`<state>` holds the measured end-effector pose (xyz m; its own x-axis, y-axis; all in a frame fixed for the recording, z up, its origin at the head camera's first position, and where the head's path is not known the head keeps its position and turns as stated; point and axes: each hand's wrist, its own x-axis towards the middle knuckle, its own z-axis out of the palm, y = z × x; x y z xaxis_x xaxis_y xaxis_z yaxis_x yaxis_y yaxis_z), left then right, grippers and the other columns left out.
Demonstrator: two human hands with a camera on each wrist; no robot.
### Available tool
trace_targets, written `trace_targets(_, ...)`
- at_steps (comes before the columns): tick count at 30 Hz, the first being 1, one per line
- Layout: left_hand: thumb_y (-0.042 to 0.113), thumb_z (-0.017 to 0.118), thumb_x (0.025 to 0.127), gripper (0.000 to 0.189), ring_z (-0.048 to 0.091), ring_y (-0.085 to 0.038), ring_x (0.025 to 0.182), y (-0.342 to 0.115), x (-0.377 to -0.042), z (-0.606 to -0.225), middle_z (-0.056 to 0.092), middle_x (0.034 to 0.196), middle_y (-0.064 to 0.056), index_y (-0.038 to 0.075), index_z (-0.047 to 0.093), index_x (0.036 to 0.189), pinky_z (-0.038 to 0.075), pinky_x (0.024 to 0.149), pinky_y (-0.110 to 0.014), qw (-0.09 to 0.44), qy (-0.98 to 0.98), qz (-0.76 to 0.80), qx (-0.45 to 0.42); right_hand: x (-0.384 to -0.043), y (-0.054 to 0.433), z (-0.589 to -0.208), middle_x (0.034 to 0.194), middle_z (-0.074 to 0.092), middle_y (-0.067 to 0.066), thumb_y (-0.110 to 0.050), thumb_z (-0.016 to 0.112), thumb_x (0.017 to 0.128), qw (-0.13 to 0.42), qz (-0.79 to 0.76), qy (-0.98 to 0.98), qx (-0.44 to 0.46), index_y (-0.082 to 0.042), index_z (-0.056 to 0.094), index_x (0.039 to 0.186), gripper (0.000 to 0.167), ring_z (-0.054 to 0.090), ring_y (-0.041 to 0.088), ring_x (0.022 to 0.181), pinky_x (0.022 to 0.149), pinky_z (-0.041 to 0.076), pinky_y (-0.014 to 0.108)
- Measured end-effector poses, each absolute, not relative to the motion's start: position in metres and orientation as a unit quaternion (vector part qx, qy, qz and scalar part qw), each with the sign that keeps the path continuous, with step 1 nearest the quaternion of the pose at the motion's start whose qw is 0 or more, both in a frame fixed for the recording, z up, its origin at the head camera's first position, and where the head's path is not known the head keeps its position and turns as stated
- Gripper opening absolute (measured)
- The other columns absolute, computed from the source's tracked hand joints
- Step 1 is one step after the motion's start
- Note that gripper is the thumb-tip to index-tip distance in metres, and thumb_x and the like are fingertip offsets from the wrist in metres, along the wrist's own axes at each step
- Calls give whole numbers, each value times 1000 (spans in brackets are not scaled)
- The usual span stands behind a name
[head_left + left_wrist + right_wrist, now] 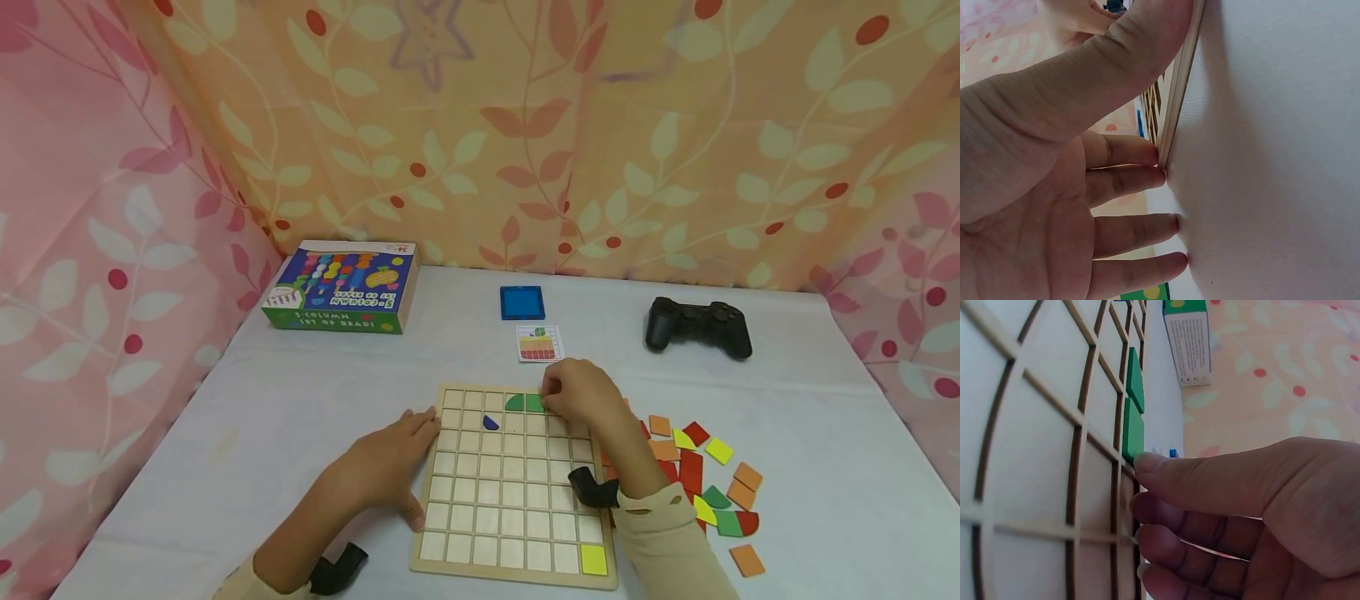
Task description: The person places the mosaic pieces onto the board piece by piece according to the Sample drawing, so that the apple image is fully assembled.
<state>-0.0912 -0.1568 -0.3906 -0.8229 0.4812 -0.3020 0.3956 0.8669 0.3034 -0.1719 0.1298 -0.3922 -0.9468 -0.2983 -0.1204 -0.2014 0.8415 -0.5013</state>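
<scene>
A wooden grid board (475, 503) lies on the white table. My left hand (390, 462) touches its left edge, thumb and fingers spread and fairly straight; the left wrist view shows the fingertips (1172, 225) beside that edge. At the board's top row, my right hand (581, 392) has curled fingers, and its thumb meets the corner of a green square tile (1134, 431). How the index finger sits on that tile is partly hidden. Beside it lies a green rounded tile (515, 403). A small blue tile (491, 423) sits one row down, and a yellow square tile (593, 560) fills the bottom right cell.
Loose red, orange, yellow and green tiles (690, 471) are scattered right of the board. Behind it lie a small pattern card (538, 343) and a blue square case (522, 303). A bead-set box (341, 287) stands back left, a black game controller (697, 327) back right.
</scene>
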Motion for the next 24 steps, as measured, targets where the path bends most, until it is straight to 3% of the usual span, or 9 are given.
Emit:
trace_targets(12, 42, 99, 48, 125, 29, -39, 145, -159, -91, -392, 30, 160, -15, 0, 41, 151, 35, 111, -51, 191, 947, 124, 228, -129, 187, -386, 72, 56, -2, -9, 73, 87, 95, -238, 961, -102, -14, 69, 80, 10, 51, 19, 72, 63, 43, 35)
trace_targets(17, 43, 99, 48, 125, 29, -39, 145, -159, -90, -392, 30, 160, -15, 1, 41, 151, 36, 111, -51, 189, 947, 122, 229, -99, 231, -392, 72, 57, -2, -14, 79, 86, 111, -221, 968, -41, -12, 71, 87, 8, 50, 19, 71, 64, 48, 34)
trace_targets(21, 42, 99, 49, 124, 29, -39, 145, -158, -91, -390, 30, 160, -15, 1, 41, 150, 37, 111, -51, 188, 947, 122, 231, -75, 271, -399, 74, 58, -1, -14, 79, 86, 122, -212, 969, 23, -6, 72, 93, 13, 51, 19, 72, 63, 53, 33)
trace_targets(24, 41, 99, 49, 124, 29, -39, 145, -158, -91, -389, 30, 161, -15, 0, 41, 150, 36, 111, -51, 190, 946, 123, 231, -53, 297, -407, 76, 57, 0, -19, 78, 88, 140, -215, 964, 73, -2, 71, 99, 21, 51, 19, 72, 60, 50, 30)
